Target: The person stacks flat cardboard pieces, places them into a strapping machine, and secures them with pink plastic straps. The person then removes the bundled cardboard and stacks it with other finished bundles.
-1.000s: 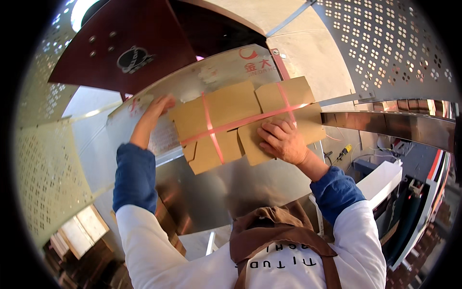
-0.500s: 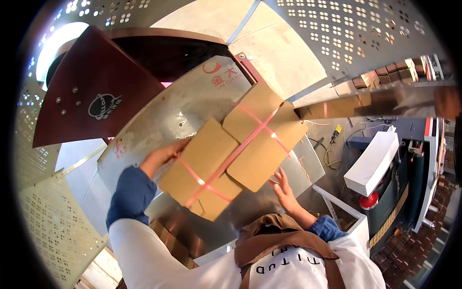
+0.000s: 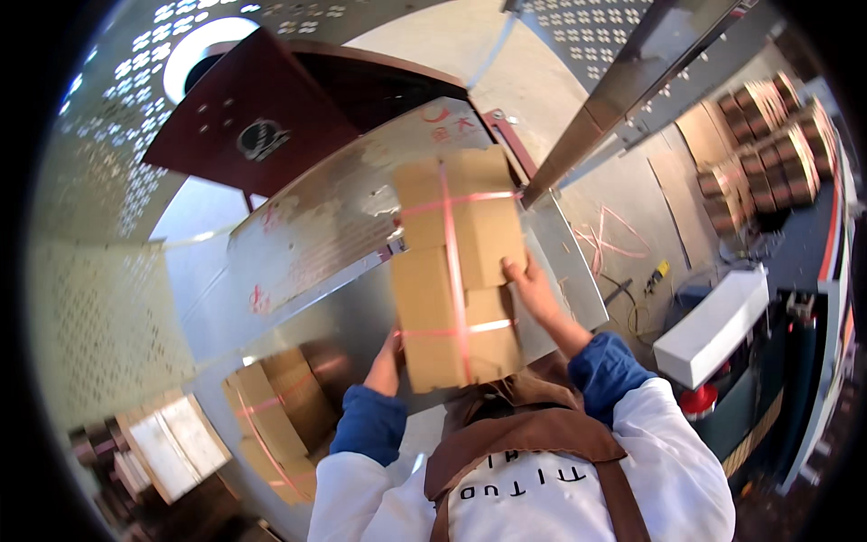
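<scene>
A brown cardboard carton [image 3: 429, 298], bound lengthwise and crosswise with pink strapping, is held between my two hands over the metal bench [image 3: 312, 239]. My left hand [image 3: 386, 364] is closed against its lower left side, with most of the fingers hidden behind it. On the right side, my right hand [image 3: 533, 285] grips the edge, thumb on top. The carton's near end reaches almost to my brown apron [image 3: 528, 443].
Another strapped carton [image 3: 284, 406] lies at lower left, beside a white-topped package [image 3: 181, 443]. A dark red machine panel [image 3: 257, 117] rises at the back left, and a metal bar [image 3: 614, 99] slants at upper right. Right of me are a long white box [image 3: 713, 325] and a red button [image 3: 698, 400].
The carton has turned from slanted to nearly straight and come closer to my body. My right hand, formerly spread beside it, now grips its right edge. The view has swung too.
</scene>
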`<state>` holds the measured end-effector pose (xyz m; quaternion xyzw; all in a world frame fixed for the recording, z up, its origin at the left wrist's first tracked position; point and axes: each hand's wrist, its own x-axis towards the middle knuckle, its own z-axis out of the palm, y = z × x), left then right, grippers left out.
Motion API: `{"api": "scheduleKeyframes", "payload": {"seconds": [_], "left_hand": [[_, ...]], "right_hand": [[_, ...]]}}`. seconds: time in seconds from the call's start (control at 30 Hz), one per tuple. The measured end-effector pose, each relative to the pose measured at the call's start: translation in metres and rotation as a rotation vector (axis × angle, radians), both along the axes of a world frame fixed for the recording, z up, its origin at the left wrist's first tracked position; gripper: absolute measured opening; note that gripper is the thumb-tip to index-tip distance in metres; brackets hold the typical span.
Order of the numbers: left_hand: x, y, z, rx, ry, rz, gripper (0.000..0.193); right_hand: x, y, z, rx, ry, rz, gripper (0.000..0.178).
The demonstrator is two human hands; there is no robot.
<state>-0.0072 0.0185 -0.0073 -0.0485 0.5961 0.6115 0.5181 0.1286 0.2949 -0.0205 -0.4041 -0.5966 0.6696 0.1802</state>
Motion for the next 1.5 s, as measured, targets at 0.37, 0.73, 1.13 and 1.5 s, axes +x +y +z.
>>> {"api": "scheduleKeyframes", "payload": {"seconds": [0.37,0.73,1.13,1.5], "left_hand": [[0.035,0.061,-0.062,-0.099,0.394,-0.037,0.066],[-0.035,-0.436,0.095,-1.003,1.291,0.219,0.08],[-0.056,-0.452,0.048,-0.197,0.223,0.391,0.057],[-0.06,-0.143,0.019,-0.061,0.396,0.258,0.068]], "right_hand": [[0.043,0.097,0.003,0.396,0.031,0.193,0.054],[-0.012,-0.244,0.058,0.164,0.006,0.937,0.061],[-0.082,-0.465,0.025,-0.05,0.027,0.853,0.095],[-0.065,-0.21,0.051,0.415,-0.106,0.539,0.066]]}}
